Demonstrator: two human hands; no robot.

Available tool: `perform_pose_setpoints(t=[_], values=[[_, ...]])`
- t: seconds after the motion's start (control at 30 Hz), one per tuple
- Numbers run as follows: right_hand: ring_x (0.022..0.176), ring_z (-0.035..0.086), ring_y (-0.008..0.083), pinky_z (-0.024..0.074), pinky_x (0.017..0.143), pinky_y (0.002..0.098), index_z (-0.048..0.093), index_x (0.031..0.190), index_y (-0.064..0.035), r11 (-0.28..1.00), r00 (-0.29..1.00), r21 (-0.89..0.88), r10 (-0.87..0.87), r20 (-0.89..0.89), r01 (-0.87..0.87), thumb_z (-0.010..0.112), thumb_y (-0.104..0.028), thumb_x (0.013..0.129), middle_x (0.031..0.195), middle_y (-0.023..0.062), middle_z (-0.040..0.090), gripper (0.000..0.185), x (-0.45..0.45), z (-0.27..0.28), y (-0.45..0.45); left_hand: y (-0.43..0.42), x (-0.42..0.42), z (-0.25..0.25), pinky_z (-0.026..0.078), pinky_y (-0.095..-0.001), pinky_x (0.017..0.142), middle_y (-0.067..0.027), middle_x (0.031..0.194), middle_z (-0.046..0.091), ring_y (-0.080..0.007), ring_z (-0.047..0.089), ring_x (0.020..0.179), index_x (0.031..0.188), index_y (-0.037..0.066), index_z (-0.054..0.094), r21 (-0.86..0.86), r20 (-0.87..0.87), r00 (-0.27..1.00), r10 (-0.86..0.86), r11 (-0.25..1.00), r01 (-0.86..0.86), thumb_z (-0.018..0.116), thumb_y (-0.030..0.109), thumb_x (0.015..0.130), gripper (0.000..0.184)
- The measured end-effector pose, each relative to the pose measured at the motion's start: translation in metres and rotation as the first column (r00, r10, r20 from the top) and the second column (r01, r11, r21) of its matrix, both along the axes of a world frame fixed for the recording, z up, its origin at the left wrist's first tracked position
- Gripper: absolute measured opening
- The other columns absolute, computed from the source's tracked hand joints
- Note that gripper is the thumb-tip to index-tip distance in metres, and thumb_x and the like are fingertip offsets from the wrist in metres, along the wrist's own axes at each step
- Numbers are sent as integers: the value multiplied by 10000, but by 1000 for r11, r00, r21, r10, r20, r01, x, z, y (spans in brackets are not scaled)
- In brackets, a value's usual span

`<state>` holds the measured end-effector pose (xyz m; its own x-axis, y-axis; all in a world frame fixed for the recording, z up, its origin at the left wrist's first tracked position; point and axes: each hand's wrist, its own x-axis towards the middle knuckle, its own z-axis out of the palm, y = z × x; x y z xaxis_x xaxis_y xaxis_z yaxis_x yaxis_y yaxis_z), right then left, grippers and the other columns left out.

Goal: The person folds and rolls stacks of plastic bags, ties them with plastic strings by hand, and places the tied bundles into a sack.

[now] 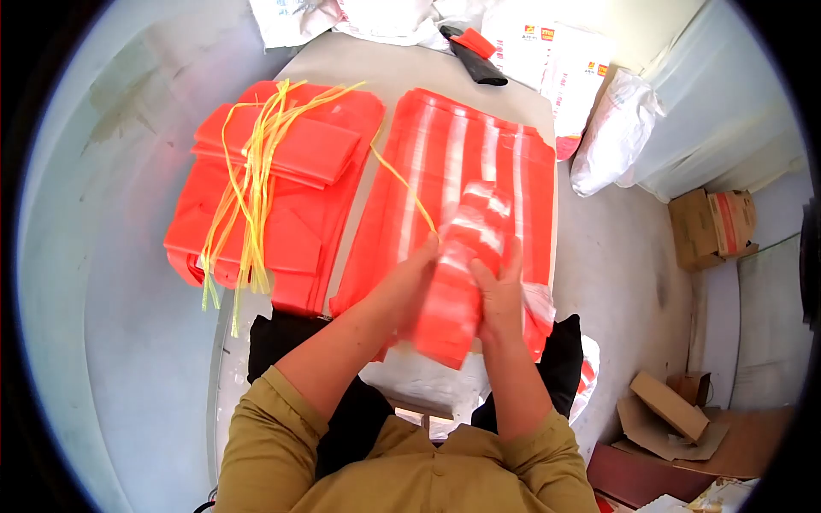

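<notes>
Between my two hands is a folded red-and-white striped bundle (457, 282), tilted and partly blurred. My left hand (415, 278) grips its left side, with a yellow strand (402, 182) running up and left from the fingers. On the bundle's right side, my right hand (500, 295) holds it with the thumb in front. Beneath lies a flat stack of red sheets with white stripes (428, 162). To the left, folded red sheets (295, 214) are piled up, with a bunch of yellow strands (261, 171) draped over them.
The pale table (342, 60) carries white printed sacks (534, 56) and a black-and-red item (479, 60) at its far edge. A white sack (616, 132) stands at the right. Cardboard boxes (710, 227) are by the right wall, with opened cardboard (667, 419) at the lower right.
</notes>
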<state>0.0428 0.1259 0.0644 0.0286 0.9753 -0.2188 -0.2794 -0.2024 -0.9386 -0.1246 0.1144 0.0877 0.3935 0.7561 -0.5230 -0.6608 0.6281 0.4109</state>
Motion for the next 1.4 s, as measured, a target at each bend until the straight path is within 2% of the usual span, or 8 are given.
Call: perform_pose_setpoints(t=[0.27,0.37,0.5,0.67,0.83,0.97,1.07,1.4], values=[[1096,636,177,555,860,323,77,1682,-119,972,948,-78,235,216,-223,630,-104,1016,1306,150,621,866,3,10,1,14,-10,-37,596,-422,949,-115,1268,659,-226,667,1147,1413,25,516,163,-130,991,5,986,16,678,48,933,507],[933,646,129,533,726,294,149,1677,-109,907,875,-296,384,294,-299,578,-173,1057,1144,102,676,756,20,26,-1,12,-12,-25,597,-415,949,-106,1242,660,-224,669,1135,1404,22,513,145,-173,985,0,989,25,666,31,931,498],[849,655,125,528,678,293,278,1634,-99,908,818,-209,417,396,-362,578,-208,1062,1040,88,686,655,43,-2,1,14,-11,-31,584,-407,969,-114,1238,657,-228,671,1127,1414,22,498,125,-193,981,20,992,4,655,6,918,521],[830,702,184,548,721,332,665,1325,-48,882,450,-293,446,774,-370,634,-173,1008,924,99,721,343,56,50,6,17,-8,-49,570,-387,969,-129,1273,642,-232,671,1113,1438,6,476,179,-239,967,82,983,-39,643,-25,884,579],[881,699,326,548,786,399,744,1031,-27,869,126,-117,201,971,-481,687,-153,926,958,150,734,174,87,49,19,10,-7,-24,547,-354,953,-153,1317,627,-199,646,1135,1463,-23,466,306,-557,826,84,946,110,656,13,878,617],[933,687,355,545,818,440,749,1038,-50,884,33,-104,134,990,-456,672,-175,936,1003,147,725,179,103,46,25,19,-7,-35,535,-377,979,-170,1365,595,-258,643,1173,1469,-43,462,467,-797,554,241,827,313,668,45,874,635],[931,680,362,544,817,460,746,1017,-50,890,-6,-108,117,993,-444,658,-173,941,1012,147,705,169,104,50,27,18,-8,-32,525,-418,1018,-218,1446,508,-386,597,1261,1444,-19,476,408,-912,172,373,777,480,679,74,866,620],[893,672,300,540,737,422,761,1013,-88,961,-143,136,-174,974,-242,723,-149,913,993,72,667,123,101,45,35,19,-11,-7,566,-456,840,-149,1217,632,-335,670,1041,1432,58,529,47,-907,-283,312,742,668,769,268,854,660]])
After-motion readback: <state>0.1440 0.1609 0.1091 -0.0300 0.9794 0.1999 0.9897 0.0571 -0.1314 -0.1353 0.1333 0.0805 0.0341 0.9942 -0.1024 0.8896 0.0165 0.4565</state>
